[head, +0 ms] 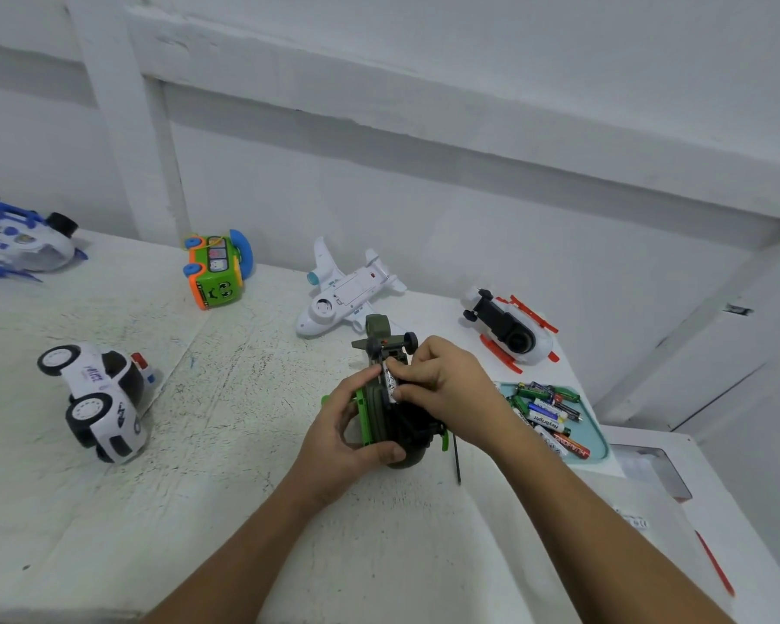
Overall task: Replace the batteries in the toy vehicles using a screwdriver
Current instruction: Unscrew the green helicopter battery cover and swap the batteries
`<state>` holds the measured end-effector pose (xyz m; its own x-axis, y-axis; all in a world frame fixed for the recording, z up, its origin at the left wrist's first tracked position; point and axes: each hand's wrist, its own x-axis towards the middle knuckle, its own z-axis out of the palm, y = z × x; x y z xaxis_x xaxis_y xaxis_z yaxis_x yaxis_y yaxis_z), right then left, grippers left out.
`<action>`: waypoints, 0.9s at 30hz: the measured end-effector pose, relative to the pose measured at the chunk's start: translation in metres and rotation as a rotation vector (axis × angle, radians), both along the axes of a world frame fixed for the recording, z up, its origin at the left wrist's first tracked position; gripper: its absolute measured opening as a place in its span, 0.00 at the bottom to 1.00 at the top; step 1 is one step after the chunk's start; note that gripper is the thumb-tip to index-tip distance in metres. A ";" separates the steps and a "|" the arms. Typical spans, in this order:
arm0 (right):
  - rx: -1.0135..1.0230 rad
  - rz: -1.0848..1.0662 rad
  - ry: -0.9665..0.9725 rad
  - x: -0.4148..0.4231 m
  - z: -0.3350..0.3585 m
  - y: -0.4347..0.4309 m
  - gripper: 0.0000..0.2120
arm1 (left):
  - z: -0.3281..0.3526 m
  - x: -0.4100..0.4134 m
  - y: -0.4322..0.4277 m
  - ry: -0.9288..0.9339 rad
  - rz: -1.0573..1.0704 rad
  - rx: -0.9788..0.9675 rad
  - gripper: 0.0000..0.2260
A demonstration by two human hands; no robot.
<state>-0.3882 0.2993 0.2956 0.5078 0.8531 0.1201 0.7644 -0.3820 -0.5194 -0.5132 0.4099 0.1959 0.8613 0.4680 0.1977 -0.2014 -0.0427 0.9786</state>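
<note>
Near the centre of the frame, a little right of middle, the left hand (343,425) gripped the dark green plastic toy vehicle (379,412), fingers and thumb curled round its lime-trimmed body, holding it on its side just above the white scuffed table (199,488). The right hand (446,385) came over the toy from the right, its thumb and forefinger pinched on a small white-and-black patterned cylindrical battery (390,380) pressed against the toy's exposed underside. A thin black rod (456,459) lay on the table just below the right wrist; whether it belonged to the toy could not be told.

Right of the hands sat a pale teal plastic tray (597,425) holding a heap of loose batteries (546,409) in green, blue, white and orange wrappers. Above the tray lay a white toy helicopter with red skids (512,331), belly up. Just above the hands a white plastic toy aeroplane (343,295) lay upside down, its underside panel showing. Further left stood a green-and-orange toy bus with a cartoon face (215,272), tipped on one end. At the left a white-and-black toy police car (100,400) rested on its side, and at the upper left edge a blue-and-white toy vehicle (14,238) lay wheels up. A slim red stick (714,562) lay at the lower right.
</note>
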 end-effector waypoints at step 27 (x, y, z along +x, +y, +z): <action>-0.356 -0.552 0.012 0.073 -0.025 -0.117 0.18 | -0.001 0.000 -0.001 -0.029 -0.020 -0.035 0.39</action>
<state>-0.3151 0.1825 0.2704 0.8819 0.4533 -0.1298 0.4017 -0.8664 -0.2965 -0.5128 0.4091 0.1946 0.8650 0.4575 0.2060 -0.2297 -0.0038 0.9732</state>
